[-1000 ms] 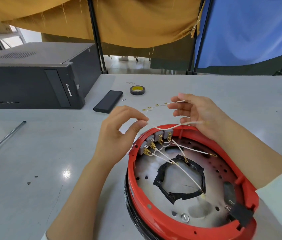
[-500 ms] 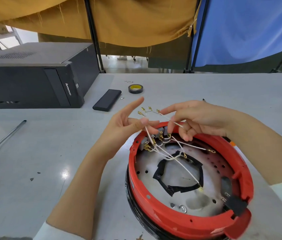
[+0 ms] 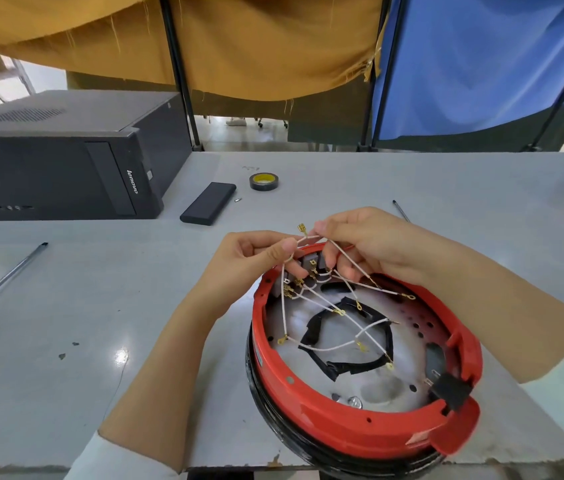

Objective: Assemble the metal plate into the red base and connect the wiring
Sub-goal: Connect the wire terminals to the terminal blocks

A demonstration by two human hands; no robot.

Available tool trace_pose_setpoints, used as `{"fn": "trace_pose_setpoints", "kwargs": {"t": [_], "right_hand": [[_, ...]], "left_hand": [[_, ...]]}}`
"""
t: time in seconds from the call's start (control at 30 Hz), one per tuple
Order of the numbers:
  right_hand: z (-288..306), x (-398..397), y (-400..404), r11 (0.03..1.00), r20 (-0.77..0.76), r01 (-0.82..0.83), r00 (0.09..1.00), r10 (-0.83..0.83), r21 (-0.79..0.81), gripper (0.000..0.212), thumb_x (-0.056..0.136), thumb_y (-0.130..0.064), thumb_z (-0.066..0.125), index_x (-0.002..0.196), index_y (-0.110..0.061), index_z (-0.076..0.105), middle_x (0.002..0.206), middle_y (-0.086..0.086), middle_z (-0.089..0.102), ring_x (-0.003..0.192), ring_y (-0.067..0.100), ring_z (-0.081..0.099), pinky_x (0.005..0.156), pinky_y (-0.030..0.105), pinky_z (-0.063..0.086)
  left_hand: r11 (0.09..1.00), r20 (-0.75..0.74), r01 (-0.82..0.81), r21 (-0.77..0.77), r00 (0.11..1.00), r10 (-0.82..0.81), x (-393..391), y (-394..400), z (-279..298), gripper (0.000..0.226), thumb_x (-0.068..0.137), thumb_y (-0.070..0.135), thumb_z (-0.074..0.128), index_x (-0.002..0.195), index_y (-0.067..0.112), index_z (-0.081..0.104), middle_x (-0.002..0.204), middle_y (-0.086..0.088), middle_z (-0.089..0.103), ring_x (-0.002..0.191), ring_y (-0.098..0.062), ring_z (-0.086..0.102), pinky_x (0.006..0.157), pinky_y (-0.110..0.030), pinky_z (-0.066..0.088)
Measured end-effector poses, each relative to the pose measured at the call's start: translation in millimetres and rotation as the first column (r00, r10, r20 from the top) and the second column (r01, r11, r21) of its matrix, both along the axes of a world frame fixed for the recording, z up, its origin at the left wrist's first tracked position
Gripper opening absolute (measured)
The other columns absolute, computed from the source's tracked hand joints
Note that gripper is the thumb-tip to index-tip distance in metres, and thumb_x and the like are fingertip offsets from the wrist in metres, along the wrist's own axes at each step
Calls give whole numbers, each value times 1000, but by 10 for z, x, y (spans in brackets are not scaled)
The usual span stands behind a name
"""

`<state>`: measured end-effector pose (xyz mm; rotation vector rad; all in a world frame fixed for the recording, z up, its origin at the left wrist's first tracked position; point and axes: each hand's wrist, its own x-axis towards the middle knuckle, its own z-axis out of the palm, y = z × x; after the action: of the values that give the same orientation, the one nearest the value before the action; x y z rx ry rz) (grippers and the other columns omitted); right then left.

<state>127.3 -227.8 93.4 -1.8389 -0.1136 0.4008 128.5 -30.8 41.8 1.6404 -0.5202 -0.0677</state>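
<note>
Both hands, my left hand (image 3: 256, 252) and right hand (image 3: 360, 237), pinched thin white wires (image 3: 322, 299) above the round red plastic base (image 3: 342, 424) on the grey bench (image 3: 100, 306).

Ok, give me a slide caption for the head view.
Both hands, left and right, pinch white wires above the red base, metal plate already seated inside.

The base (image 3: 325, 415) is smooth red plastic with a slight sheen, set on a glossy black rim (image 3: 273, 415). Inside it the plate (image 3: 381, 388) is dull, blotchy bare metal. The wires (image 3: 329, 348) wear matt whitish sleeving and end in brassy metal terminals (image 3: 302, 229). The worktop (image 3: 100, 306) is smooth grey and reflects light, chipped at its near edge. The computer case (image 3: 48, 168) is matt black. Frayed ochre cloth (image 3: 256, 46) and smooth blue cloth (image 3: 481, 57) hang behind.
</note>
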Motion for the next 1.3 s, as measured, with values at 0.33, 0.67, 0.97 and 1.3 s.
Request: {"fn": "trace_pose_setpoints", "kwargs": {"t": [0.33, 0.67, 0.97, 1.3], "right_hand": [[269, -34, -110, 993, -75, 63, 996, -56, 97, 21, 98, -20, 49, 89, -7, 62, 56, -1, 59, 40, 9, 50, 37, 18, 39], [-102, -144, -126, 970, -102, 24, 994, -50, -244, 21, 96, -12, 53, 88, 3, 65, 56, 6, 61, 37, 9, 46, 34, 17, 36], [-335, -185, -92, 848, 344, 221, 938, -49, -482, 8, 91, -24, 58, 85, -23, 64, 62, -7, 65, 42, -6, 52, 52, 17, 39], [-388, -208, -137, 821, 482, 311, 875, -51, -479, 23, 87, -27, 60, 66, -34, 63, 51, -8, 62, 50, -3, 55, 54, 8, 42]], "left_hand": [[998, -121, -66, -2, 991, 65, 66, -119, -99, 24, 85, 38, 57, 104, 32, 71, 115, 7, 71, 111, -15, 65, 102, -35, 47], [999, -314, 40, 16, 949, -33, 39, -126, -106, 34, 81, 31, 61, 115, 26, 68, 122, -36, 57, 104, -35, 59, 109, -59, 35], [998, -299, 27, 56, 954, -9, 85, -106, -152, 26, 98, 17, 54, 122, 19, 64, 123, -27, 62, 115, -42, 59, 109, -59, 36], [998, -318, 10, 68, 948, 12, 75, -127, -137, 39, 81, 31, 63, 119, 22, 65, 120, -17, 67, 116, -49, 55, 107, -59, 38]]}}
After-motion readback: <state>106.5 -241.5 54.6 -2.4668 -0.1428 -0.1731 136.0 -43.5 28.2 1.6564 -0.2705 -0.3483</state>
